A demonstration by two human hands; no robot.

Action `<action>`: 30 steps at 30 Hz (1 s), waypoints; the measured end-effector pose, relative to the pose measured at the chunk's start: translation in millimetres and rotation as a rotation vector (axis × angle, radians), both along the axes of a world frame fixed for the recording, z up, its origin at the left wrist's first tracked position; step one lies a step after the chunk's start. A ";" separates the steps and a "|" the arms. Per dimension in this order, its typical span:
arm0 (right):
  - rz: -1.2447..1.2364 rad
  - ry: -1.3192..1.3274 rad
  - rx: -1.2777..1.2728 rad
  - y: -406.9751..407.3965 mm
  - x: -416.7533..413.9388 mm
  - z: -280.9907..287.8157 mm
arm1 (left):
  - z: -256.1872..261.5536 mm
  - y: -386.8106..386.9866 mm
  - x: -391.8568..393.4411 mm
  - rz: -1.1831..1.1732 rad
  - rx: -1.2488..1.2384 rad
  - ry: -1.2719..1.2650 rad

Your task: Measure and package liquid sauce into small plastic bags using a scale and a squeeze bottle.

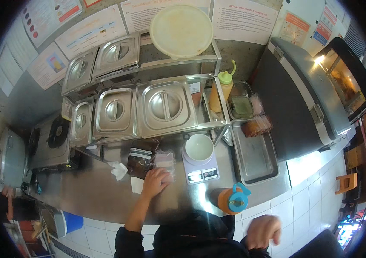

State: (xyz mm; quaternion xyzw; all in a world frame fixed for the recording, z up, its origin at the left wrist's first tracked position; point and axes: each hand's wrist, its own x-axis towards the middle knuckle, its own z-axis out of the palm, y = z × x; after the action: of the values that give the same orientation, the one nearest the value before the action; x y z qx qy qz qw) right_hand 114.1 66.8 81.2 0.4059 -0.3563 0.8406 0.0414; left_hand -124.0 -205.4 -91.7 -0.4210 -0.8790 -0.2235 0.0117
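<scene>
My left hand lies over the near end of some clear plastic packets with pale contents, its fingertips touching them. Whether it grips one is hidden. Left of the packets is a dark brown sauce pouch with a printed label. A white bowl sits on a digital kitchen scale with a lit display, right of the packets. My right hand hangs off the counter's near edge, fingers curled, with nothing visible in it. An orange bottle with a blue lid stands between that hand and the scale.
Lidded steel pans fill a two-tier rack behind. At the right are a steel tray, a yellow squeeze bottle and a large grey cooler box. A gas stove stands left. Another person's hand is at far left.
</scene>
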 end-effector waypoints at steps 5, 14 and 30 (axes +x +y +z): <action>0.117 -0.745 0.461 -87.2 -71.9 -32.8 | -1.3 -3.6 -9.4 -0.094 0.094 -0.248; -0.916 -0.726 1.145 -134.2 -133.8 -180.6 | -21.1 8.0 2.7 0.174 0.208 -0.251; -0.750 -0.968 1.046 -134.2 -132.2 -198.2 | -14.3 10.8 10.0 0.094 0.205 -0.131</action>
State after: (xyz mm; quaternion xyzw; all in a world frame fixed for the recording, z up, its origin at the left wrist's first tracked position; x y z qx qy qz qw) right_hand -18.1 -67.5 -117.0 -0.1832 -0.7948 0.5776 -0.0337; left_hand -114.0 -194.6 -105.9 -0.3606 -0.8691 -0.3384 0.0075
